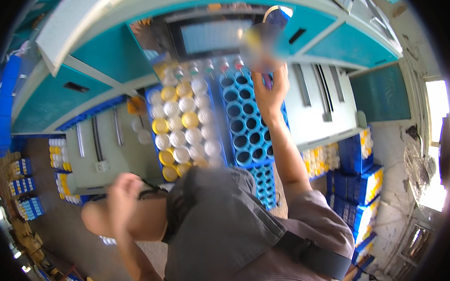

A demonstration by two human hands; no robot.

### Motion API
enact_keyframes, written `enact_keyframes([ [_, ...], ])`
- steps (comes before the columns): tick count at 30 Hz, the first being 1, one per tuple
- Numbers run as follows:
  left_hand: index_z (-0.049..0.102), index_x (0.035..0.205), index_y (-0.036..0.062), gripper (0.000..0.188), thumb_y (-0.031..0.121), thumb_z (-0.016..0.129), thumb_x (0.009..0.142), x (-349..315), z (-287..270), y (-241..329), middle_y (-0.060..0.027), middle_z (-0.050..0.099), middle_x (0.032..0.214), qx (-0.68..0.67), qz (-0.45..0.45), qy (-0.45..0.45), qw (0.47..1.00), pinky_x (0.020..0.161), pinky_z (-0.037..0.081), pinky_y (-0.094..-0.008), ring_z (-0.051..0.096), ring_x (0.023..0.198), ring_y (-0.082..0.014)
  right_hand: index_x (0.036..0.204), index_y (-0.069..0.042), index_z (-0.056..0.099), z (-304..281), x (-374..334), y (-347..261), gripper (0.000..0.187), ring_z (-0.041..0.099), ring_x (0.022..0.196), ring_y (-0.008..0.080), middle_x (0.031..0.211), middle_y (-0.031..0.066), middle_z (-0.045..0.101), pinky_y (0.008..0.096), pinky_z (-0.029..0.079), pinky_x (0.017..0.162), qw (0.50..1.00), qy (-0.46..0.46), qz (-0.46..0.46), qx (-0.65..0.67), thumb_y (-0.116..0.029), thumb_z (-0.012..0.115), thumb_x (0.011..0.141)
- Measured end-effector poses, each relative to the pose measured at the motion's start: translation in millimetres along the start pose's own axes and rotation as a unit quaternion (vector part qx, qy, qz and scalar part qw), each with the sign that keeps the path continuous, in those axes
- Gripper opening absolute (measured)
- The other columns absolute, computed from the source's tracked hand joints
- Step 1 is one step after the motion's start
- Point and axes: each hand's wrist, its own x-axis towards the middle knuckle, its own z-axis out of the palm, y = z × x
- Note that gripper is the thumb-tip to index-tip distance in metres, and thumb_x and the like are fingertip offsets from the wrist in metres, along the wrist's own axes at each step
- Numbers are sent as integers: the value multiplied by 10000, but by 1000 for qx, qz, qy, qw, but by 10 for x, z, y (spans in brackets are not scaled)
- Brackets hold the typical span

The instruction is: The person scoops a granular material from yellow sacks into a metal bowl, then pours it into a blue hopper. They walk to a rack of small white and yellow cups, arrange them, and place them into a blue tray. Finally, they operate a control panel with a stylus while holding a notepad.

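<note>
My right hand [271, 95] is raised at the far edge of the crates, its fingers closed around something. A purple bit [268, 81] shows at the fingers, and a blurred round thing [263, 45] covers the fingertips, so what I hold is unclear. Below and left of that hand is a blue crate of open-topped light-blue tubes [248, 109]. Beside it on the left stands a blue crate [152, 138] packed with white and yellow round-topped pieces [171, 109], perhaps spools. My left hand [125, 189], smeared by motion, hovers near my left knee, away from the crates.
Behind the crates, a teal and white machine [106, 52] carries a dark-framed panel [208, 38] and a row of small colour-tipped fittings [209, 66]. Stacked blue crates [355, 182] stand at right. More tubes [264, 184] lie nearer me. A fan [416, 162] is by the wall.
</note>
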Motion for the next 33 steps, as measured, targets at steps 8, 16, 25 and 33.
enact_keyframes([
  [8, 647, 950, 30, 110, 85, 690, 864, -152, 1547, -35, -119, 652, 975, 25, 275, -223, 935, 788, 547, -411, 665, 922, -309, 1108, -18, 699, 52, 382, -466, 268, 608, 761, 176, 912, 93, 648, 281, 484, 719, 992, -79, -41, 85, -23, 768, 849],
  [16, 724, 756, 36, 167, 150, 613, 805, -173, 2137, 6, -123, 690, 819, 211, 257, -69, 940, 766, 550, -385, 673, 850, -259, 1208, -149, 711, 556, 1815, 282, 349, 713, 973, 218, 1132, 48, 735, 352, 545, 798, 968, -52, -142, -201, -64, 726, 869],
  [25, 724, 805, 1, 189, 157, 619, 791, -67, 2054, 126, -144, 691, 797, 107, 353, -5, 930, 653, 556, -426, 688, 754, -300, 1407, -213, 570, 826, 2402, 607, 420, 701, 1021, 259, 1146, 25, 727, 426, 535, 809, 906, -214, -149, -334, -367, 545, 1018],
  [33, 752, 871, 2, 218, 161, 638, 774, -120, 2160, 195, -148, 711, 814, 171, 315, 12, 934, 612, 554, -415, 701, 742, -309, 1345, -51, 625, 204, 1957, -852, 358, 670, 1140, 213, 1208, 99, 707, 345, 560, 968, 961, -146, -210, 103, -219, 581, 1032],
])
